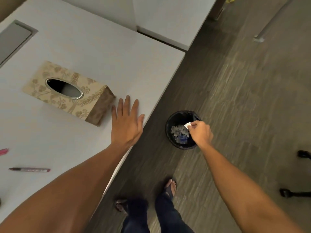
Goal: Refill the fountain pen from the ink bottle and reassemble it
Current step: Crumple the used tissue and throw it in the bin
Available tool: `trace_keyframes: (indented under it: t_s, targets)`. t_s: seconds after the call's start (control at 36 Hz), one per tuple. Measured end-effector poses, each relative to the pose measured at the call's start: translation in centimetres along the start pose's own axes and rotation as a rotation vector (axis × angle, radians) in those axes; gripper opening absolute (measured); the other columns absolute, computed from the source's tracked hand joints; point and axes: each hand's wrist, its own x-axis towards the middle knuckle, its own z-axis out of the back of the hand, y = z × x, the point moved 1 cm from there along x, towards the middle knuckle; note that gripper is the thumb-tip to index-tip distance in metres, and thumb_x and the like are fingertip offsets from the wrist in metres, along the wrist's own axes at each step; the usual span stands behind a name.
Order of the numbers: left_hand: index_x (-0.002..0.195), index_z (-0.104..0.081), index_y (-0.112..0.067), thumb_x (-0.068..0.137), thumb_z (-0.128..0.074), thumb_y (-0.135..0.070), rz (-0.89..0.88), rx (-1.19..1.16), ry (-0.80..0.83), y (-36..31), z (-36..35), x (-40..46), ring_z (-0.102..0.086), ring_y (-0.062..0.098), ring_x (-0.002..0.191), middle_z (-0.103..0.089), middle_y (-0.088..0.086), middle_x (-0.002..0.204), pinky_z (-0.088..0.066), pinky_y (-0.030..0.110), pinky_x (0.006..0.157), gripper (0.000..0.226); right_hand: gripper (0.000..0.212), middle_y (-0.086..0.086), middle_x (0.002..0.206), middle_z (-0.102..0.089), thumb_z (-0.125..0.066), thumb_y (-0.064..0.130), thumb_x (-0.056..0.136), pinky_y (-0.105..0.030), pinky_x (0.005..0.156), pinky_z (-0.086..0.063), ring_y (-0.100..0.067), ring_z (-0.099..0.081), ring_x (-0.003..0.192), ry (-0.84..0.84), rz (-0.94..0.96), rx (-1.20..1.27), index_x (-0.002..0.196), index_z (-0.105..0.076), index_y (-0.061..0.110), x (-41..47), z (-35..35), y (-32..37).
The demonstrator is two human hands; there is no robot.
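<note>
My right hand (201,132) pinches a small white scrap of tissue (187,125) over a black waste bin (170,132) on the floor. Crumpled tissues, some stained blue, lie inside the bin. My left hand (126,121) rests flat with straight fingers on the white table (84,47), near its right edge. A dark red pen (29,169) lies on the table at the lower left. A pink part (3,151) shows at the left edge. No ink bottle is in view.
A beige patterned tissue box (67,93) stands on the table just left of my left hand. A grey flap (13,41) is set into the tabletop at far left. My feet (170,187) stand on dark wood floor. Black chair casters (303,154) are at right.
</note>
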Motion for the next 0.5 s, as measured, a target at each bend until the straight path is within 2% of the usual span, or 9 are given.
trace_keyframes:
  t_s: [0.22, 0.36, 0.5]
  targets:
    - [0.155, -0.02, -0.021, 0.101, -0.017, -0.051, 0.006, 0.002, 0.008, 0.1, -0.1, 0.2, -0.005, 0.033, 0.152, -0.012, 0.012, 0.165, -0.01, 0.056, 0.121, 0.061, 0.027, -0.008, 0.113, -0.071, -0.062, 0.035, 0.092, -0.037, 0.085, -0.049, -0.031, -0.065, 0.107, 0.014, -0.102, -0.034, 0.117, -0.069, 0.027, 3.5, -1.2, 0.3]
    - [0.155, -0.019, -0.022, 0.101, -0.017, -0.051, -0.014, 0.002, 0.026, 0.4, -0.2, 0.8, -0.003, 0.032, 0.152, -0.01, 0.011, 0.165, -0.008, 0.056, 0.122, 0.062, 0.029, -0.009, 0.116, -0.069, -0.064, 0.036, 0.092, -0.038, 0.084, -0.05, -0.032, -0.064, 0.108, 0.033, -0.158, -0.016, 0.118, -0.068, 0.025, 5.5, -1.8, -0.3]
    - [0.154, -0.023, -0.022, 0.101, -0.022, -0.05, -0.034, -0.029, -0.004, 0.5, 0.1, 2.3, -0.006, 0.034, 0.152, -0.013, 0.012, 0.165, -0.011, 0.055, 0.121, 0.06, 0.042, -0.014, 0.119, -0.068, -0.068, 0.035, 0.089, -0.044, 0.089, -0.054, -0.036, -0.063, 0.111, 0.058, -0.179, 0.018, 0.128, -0.062, 0.02, 6.7, -2.0, -0.6]
